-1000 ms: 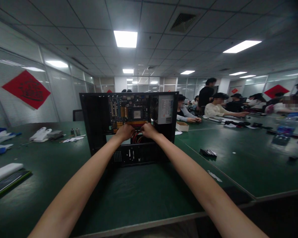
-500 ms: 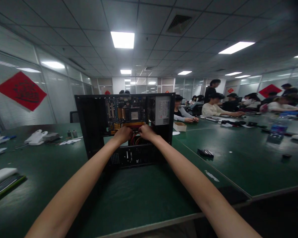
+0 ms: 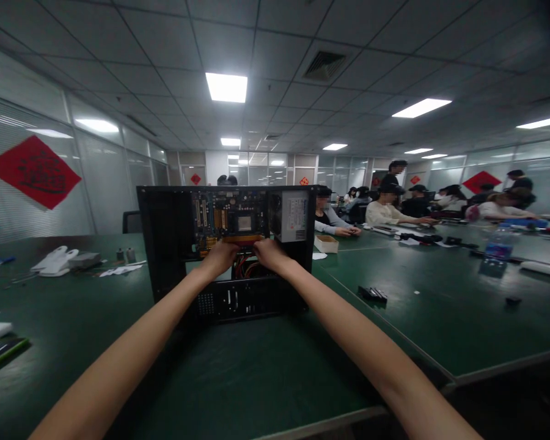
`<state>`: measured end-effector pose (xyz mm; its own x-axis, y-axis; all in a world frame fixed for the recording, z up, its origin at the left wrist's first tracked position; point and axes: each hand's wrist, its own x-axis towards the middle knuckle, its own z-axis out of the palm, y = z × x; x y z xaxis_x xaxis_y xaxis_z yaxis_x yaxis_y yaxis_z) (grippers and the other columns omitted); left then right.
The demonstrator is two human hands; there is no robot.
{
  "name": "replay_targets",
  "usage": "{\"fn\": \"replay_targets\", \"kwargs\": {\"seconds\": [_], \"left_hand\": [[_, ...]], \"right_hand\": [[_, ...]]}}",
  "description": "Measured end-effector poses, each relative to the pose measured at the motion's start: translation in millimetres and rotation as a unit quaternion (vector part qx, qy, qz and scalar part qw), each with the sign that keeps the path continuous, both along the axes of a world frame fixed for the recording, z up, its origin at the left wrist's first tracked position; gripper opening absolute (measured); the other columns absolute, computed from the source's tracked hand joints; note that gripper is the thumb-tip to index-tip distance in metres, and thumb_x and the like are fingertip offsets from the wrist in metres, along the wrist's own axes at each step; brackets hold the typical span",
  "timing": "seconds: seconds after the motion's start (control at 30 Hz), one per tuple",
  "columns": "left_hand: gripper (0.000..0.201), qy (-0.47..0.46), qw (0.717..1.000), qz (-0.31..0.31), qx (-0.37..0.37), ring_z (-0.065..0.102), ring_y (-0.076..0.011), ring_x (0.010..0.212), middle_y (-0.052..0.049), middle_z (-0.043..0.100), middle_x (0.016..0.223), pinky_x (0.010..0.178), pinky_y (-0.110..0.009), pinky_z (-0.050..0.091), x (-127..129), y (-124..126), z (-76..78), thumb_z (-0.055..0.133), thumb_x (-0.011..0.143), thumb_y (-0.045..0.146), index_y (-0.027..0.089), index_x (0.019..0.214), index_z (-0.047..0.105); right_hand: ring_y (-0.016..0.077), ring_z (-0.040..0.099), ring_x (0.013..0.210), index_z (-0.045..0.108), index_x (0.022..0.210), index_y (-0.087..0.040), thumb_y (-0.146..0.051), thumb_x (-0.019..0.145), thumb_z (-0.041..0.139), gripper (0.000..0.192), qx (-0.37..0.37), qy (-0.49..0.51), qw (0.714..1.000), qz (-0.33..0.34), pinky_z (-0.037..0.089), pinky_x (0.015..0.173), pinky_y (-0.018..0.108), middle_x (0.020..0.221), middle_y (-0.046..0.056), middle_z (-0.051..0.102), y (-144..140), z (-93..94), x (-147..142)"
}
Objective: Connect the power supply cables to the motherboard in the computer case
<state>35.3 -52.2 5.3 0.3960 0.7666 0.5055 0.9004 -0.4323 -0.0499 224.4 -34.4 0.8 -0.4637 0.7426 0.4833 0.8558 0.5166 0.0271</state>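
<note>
A black computer case (image 3: 164, 238) stands open-sided on the green table, its motherboard (image 3: 229, 208) facing me. Along the board's lower edge runs a RAM stick (image 3: 245, 240), orange and red, at the memory slots. My left hand (image 3: 219, 258) is closed at its left end, and my right hand (image 3: 271, 253) is closed at its right end. Both sets of fingertips are partly hidden. Red and yellow cables (image 3: 247, 267) hang just below, between the hands. A silver power supply (image 3: 294, 215) fills the case's upper right corner.
Left of the case lie a white plastic bag (image 3: 55, 261) and a grey box (image 3: 83, 261). A small carton (image 3: 326, 244), a black part (image 3: 373, 294) and a water bottle (image 3: 498, 247) stand or lie to the right. Several people sit farther back, one (image 3: 387, 211) in a light top.
The view has tilted up and shifted slightly, so the case sits lower in the picture. Both hands stay at the RAM stick, closed as before.
</note>
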Motion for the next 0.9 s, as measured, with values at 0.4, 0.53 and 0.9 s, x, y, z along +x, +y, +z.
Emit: {"fn": "replay_targets", "kwargs": {"seconds": [0.4, 0.53, 0.9], "left_hand": [[0.046, -0.169, 0.982, -0.041, 0.072, 0.060, -0.0133, 0.058, -0.004, 0.067, 0.063, 0.058, -0.026, 0.035, -3, -58, -27.5, 0.039, 0.096, 0.038, 0.016, 0.063, 0.065], [0.046, -0.206, 0.976, -0.021, 0.074, 0.061, -0.0138, 0.059, -0.004, 0.067, 0.061, 0.060, -0.025, 0.038, -12, -37, -22.8, 0.041, 0.094, 0.039, 0.016, 0.063, 0.067], [0.055, -0.302, 0.943, 0.120, 0.076, 0.058, -0.0172, 0.058, -0.006, 0.064, 0.058, 0.054, -0.026, 0.033, -69, 25, -22.1, 0.037, 0.092, 0.054, 0.017, 0.066, 0.069]], "right_hand": [[0.0193, 0.054, 0.080, 0.066, 0.099, -0.015, -0.028, 0.103, 0.033, 0.036, 0.156, -0.202, 0.952, 0.168, 0.031, 0.082, 0.033, 0.085, 0.011, 0.067, -45, -37.8, 122], [0.0205, 0.052, 0.080, 0.066, 0.095, -0.015, -0.027, 0.103, 0.028, 0.041, 0.165, -0.195, 0.958, 0.128, 0.030, 0.083, 0.034, 0.084, 0.011, 0.066, -44, -41.8, 103], [0.0230, 0.059, 0.071, 0.067, 0.083, -0.010, -0.016, 0.098, 0.037, 0.034, 0.223, -0.214, 0.943, 0.125, 0.037, 0.079, 0.037, 0.075, 0.013, 0.068, -59, -39.8, 17]]}}
